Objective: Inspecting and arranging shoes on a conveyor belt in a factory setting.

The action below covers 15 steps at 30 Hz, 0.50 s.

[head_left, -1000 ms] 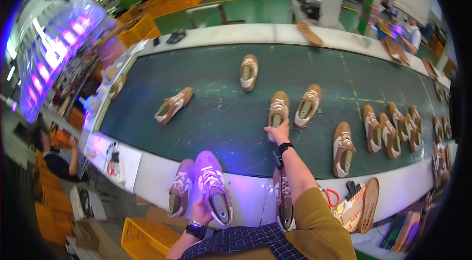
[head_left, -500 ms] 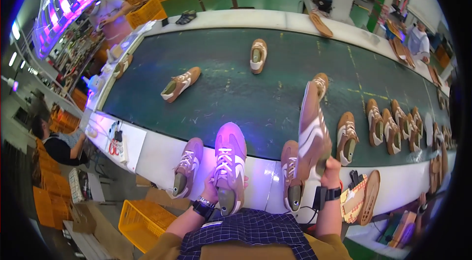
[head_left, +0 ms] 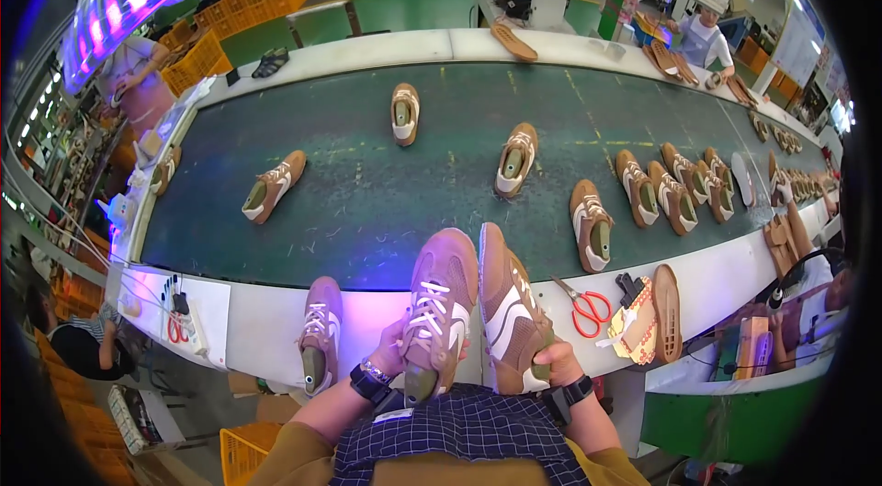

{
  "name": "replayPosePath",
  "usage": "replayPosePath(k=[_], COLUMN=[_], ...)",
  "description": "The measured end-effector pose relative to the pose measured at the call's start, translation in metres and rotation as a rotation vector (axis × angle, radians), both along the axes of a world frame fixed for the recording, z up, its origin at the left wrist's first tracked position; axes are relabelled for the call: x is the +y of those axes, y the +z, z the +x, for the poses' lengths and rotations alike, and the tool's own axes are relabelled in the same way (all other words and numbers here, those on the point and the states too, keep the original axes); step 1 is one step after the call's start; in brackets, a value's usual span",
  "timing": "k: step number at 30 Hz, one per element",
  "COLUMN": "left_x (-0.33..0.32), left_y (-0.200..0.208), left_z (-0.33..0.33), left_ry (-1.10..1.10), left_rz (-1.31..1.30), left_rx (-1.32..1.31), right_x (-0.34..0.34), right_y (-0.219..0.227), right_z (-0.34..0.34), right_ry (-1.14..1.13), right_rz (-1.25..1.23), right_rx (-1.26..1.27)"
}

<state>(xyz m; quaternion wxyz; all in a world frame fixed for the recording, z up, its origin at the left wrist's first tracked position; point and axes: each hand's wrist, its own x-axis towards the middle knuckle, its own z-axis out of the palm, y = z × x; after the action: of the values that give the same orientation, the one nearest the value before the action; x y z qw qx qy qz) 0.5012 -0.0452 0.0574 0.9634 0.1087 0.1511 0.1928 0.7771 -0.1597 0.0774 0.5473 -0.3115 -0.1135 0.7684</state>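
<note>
My left hand (head_left: 388,345) is closed round a tan sneaker (head_left: 439,302) with white laces and a green insert in its opening. A matching sneaker (head_left: 507,321) is gripped at its heel by my right hand (head_left: 559,363), turned so that its side and part of its sole show. Both shoes are held side by side over the near ledge, toes pointing away, their front parts touching or almost so. Left of them, another sneaker (head_left: 319,332) rests on the white ledge (head_left: 254,321) under purple light.
Several sneakers stand on the green belt (head_left: 367,201), many toward the right. Red-handled scissors (head_left: 586,310), a patterned box (head_left: 634,330) and a loose sole (head_left: 667,311) lie on the right ledge. An orange crate (head_left: 246,451) is at lower left. Co-workers are around the line.
My view has turned right. My right hand has lowered its sneaker and brought it beside the left one. The sneaker that stood on the ledge between my hands no longer shows there.
</note>
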Motion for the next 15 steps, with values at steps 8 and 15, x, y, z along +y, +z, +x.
replayPosePath(k=[8,15], left_x=[-0.001,-0.004], left_y=[0.005,0.036], left_z=[-0.013,-0.005], left_ry=[0.129,0.242], left_rz=[0.213,0.309], left_rx=[0.104,0.148], right_x=[0.001,0.006], right_y=[0.041,0.045], right_z=[-0.020,-0.025], right_ry=[-0.064,-0.034], right_rz=[0.116,0.121], right_rx=[-0.323,-0.316])
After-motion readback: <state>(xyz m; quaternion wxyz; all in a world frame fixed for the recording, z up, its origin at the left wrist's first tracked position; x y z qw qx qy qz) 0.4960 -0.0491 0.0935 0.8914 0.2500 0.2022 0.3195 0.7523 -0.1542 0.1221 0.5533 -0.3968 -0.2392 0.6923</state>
